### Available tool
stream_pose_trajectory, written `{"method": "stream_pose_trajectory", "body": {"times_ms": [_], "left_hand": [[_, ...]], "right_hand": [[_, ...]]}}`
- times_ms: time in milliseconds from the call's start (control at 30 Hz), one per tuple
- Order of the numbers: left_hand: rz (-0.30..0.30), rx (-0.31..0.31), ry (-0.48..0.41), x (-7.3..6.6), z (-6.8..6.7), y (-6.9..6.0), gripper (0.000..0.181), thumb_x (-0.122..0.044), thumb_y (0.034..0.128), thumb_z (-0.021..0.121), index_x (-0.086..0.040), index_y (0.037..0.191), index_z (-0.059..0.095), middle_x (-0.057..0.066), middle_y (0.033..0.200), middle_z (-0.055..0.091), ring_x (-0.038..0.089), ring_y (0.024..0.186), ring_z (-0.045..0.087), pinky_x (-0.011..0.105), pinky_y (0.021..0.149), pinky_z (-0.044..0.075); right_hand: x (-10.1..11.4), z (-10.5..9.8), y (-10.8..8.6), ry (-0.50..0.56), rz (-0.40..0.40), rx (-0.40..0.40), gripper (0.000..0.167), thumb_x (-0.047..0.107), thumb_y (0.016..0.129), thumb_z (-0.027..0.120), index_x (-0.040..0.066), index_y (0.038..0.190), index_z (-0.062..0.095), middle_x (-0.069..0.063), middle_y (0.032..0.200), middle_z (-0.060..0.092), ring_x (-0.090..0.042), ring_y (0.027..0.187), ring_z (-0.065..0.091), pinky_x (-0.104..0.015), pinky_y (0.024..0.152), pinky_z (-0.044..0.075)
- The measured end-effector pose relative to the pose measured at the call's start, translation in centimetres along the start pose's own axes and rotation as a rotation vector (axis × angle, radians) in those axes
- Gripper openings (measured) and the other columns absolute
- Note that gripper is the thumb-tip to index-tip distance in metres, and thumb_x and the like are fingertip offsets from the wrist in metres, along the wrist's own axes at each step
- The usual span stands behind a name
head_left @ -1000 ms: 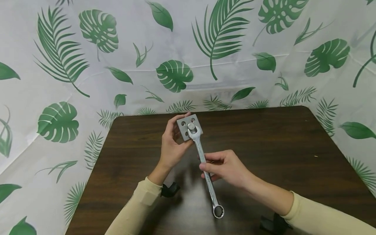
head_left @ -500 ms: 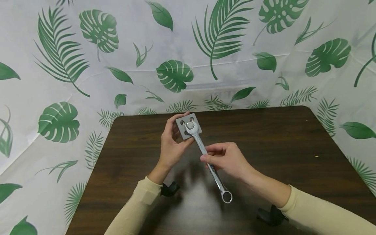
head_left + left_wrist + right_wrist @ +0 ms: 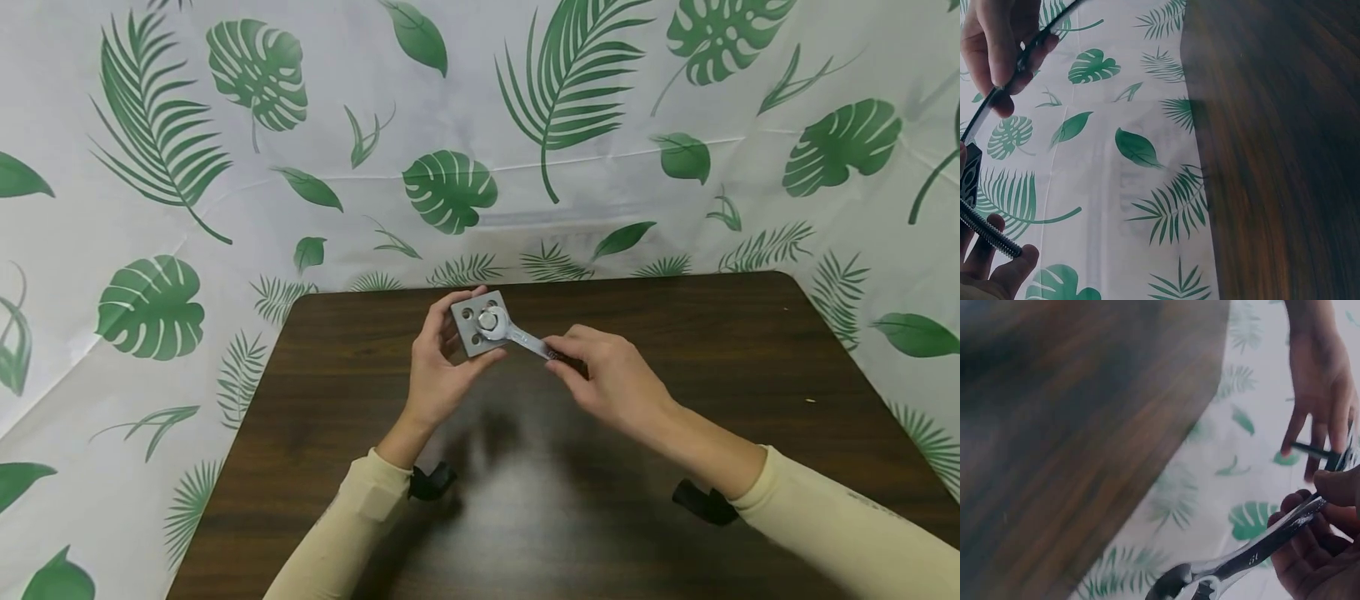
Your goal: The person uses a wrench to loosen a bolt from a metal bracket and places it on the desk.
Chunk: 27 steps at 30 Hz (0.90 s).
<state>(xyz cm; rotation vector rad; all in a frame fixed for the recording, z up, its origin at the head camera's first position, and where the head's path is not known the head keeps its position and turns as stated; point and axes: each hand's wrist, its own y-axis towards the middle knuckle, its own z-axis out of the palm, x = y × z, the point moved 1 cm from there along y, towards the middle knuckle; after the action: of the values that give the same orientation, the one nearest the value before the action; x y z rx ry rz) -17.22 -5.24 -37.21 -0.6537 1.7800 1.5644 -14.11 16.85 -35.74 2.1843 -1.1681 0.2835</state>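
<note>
In the head view my left hand (image 3: 441, 375) holds a small square grey metal plate (image 3: 466, 333) by its edges. The plate has several holes. A bolt passes through it, its head (image 3: 487, 321) facing up and its threaded shank (image 3: 991, 236) standing out behind, near the left fingers. My right hand (image 3: 618, 379) grips the handle of a combination wrench (image 3: 527, 341), whose open end sits around the bolt head. The far part of the handle is hidden by that hand in the head view, but the ring end (image 3: 1200, 584) shows in the right wrist view.
Both hands are raised above a dark wooden table (image 3: 360, 358). A white cloth (image 3: 337, 233) with green leaves hangs behind it. Black straps (image 3: 432, 482) are on both wrists. A tiny pale scrap (image 3: 810, 401) lies on the table at right.
The wrench handle has swung counterclockwise, from pointing down toward me to pointing right. My right hand moved up and right with it. The left hand and plate have stayed nearly still.
</note>
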Motion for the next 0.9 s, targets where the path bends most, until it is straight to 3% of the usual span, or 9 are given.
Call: {"method": "stream_pose_trajectory", "body": {"times_ms": [233,433,567,700,900], "left_hand": [[-0.024,0.045,0.019,0.0,-0.1,-0.2,0.072,0.014,0.0713,0.080,0.008,0.134,0.044,0.017,0.138,0.055,0.026,0.116,0.059,0.029,0.083,0.052],[-0.032,0.079,0.024,-0.1,-0.3,-0.2,0.072,0.013,0.0718,0.081,0.007,0.134,0.045,0.016,0.139,0.055,0.026,0.116,0.059,0.030,0.083,0.052],[-0.033,0.098,0.014,-0.2,-0.3,-0.2,0.073,0.014,0.0711,0.080,0.006,0.134,0.045,0.016,0.139,0.055,0.026,0.116,0.059,0.032,0.083,0.053],[-0.041,0.116,0.012,-0.3,-0.2,-0.2,0.072,0.014,0.0704,0.081,0.005,0.133,0.046,0.015,0.139,0.055,0.026,0.112,0.061,0.034,0.082,0.053],[-0.048,0.184,-0.024,-0.4,-0.1,-0.3,0.073,0.015,0.0713,0.079,0.006,0.134,0.045,0.017,0.140,0.054,0.029,0.109,0.062,0.038,0.083,0.054]], "right_hand": [[-1.6,-0.9,0.9,-0.216,-0.266,-0.037,0.026,0.005,0.088,0.072,0.003,0.114,0.068,-0.002,0.092,0.058,-0.013,0.073,0.054,-0.029,0.059,0.049],[-2.4,-1.9,1.8,-0.377,-0.379,0.039,0.046,-0.011,0.078,0.072,0.000,0.122,0.062,-0.010,0.100,0.058,-0.024,0.087,0.057,-0.036,0.068,0.052],[-2.8,-2.5,2.6,-0.451,-0.450,0.054,0.052,-0.013,0.075,0.073,-0.002,0.124,0.060,-0.013,0.102,0.058,-0.028,0.090,0.057,-0.039,0.072,0.052],[-3.2,-2.8,3.5,-0.498,-0.526,0.039,0.047,-0.012,0.080,0.072,-0.003,0.124,0.060,-0.014,0.105,0.059,-0.031,0.091,0.058,-0.043,0.075,0.052],[-4.0,-3.5,5.0,-0.585,-0.666,0.028,0.040,-0.010,0.085,0.067,-0.004,0.124,0.059,-0.017,0.110,0.061,-0.036,0.100,0.058,-0.048,0.090,0.049]]}}
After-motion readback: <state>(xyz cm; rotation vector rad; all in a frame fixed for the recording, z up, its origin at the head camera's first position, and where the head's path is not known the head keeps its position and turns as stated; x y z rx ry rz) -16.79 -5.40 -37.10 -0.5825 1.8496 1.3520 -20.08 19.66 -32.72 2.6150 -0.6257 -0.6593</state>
